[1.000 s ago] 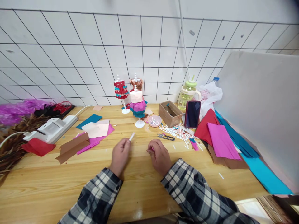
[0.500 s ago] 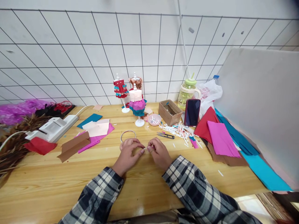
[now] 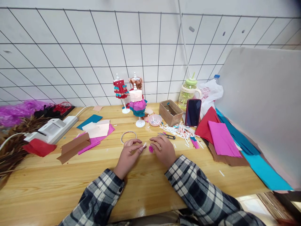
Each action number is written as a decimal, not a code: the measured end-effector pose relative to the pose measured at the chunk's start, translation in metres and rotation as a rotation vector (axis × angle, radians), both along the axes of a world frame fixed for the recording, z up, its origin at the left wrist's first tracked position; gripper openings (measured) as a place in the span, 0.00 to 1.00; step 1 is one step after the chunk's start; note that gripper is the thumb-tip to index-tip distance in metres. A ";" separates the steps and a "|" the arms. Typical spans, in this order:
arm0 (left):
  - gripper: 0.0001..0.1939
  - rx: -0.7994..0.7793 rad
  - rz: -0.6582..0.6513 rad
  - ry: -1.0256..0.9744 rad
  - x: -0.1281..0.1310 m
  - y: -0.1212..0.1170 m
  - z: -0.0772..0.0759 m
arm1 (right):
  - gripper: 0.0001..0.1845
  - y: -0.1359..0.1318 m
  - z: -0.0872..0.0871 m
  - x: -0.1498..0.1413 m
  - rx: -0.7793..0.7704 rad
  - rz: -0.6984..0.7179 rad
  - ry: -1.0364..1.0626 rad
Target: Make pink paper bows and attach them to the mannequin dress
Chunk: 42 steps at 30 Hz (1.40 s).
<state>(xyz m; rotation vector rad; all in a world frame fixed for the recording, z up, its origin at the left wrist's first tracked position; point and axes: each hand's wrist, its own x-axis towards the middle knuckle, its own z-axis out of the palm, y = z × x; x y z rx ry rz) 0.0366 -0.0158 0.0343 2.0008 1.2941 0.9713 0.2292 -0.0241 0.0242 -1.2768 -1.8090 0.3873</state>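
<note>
My left hand pinches a small white strip between thumb and forefinger. Opposite it, my right hand has its thumb and fingertips on a small round pleated magenta paper piece. A narrow gap separates the strip from the pleated piece. Just beyond my left fingers, a thin ring, like a nearly used-up tape roll, lies flat. Black thread snips lie behind my right hand. A small dress form in a pink, magenta and teal paper dress stands farther back.
Two more dressed forms stand behind. Right of them are a pink dish, a wooden box, white paper scraps, a phone and a drink bottle. Coloured paper lies right; more sheets and a power strip lie left.
The ring came into view on the table beyond my left hand. My hands came together, then parted slightly; the magenta pleated piece now shows at my right fingertips.
</note>
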 end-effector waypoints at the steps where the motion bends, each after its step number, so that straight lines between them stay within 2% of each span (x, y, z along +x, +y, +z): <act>1: 0.12 -0.032 0.000 -0.019 -0.001 0.001 -0.002 | 0.09 -0.001 0.001 0.001 0.048 0.017 -0.040; 7: 0.13 -0.085 -0.045 -0.084 -0.002 0.001 -0.007 | 0.10 -0.007 0.001 -0.004 0.180 0.058 -0.265; 17: 0.12 -0.052 -0.052 0.031 0.003 -0.004 -0.003 | 0.12 -0.010 0.006 -0.005 0.138 0.020 -0.377; 24: 0.08 0.116 0.061 0.256 0.009 -0.010 0.000 | 0.06 -0.010 0.003 -0.013 -0.067 -0.039 -0.119; 27: 0.09 0.143 0.113 0.253 0.010 -0.010 -0.001 | 0.04 -0.009 -0.001 -0.018 -0.169 -0.043 0.054; 30: 0.09 0.161 0.128 0.237 0.008 -0.008 -0.002 | 0.05 -0.007 -0.004 -0.020 -0.220 0.016 0.173; 37: 0.07 0.199 0.121 0.194 0.004 -0.002 -0.001 | 0.10 -0.008 0.000 -0.015 -0.176 0.154 0.145; 42: 0.09 0.189 0.122 0.137 0.004 0.001 -0.001 | 0.12 -0.012 0.000 -0.015 -0.138 0.156 0.086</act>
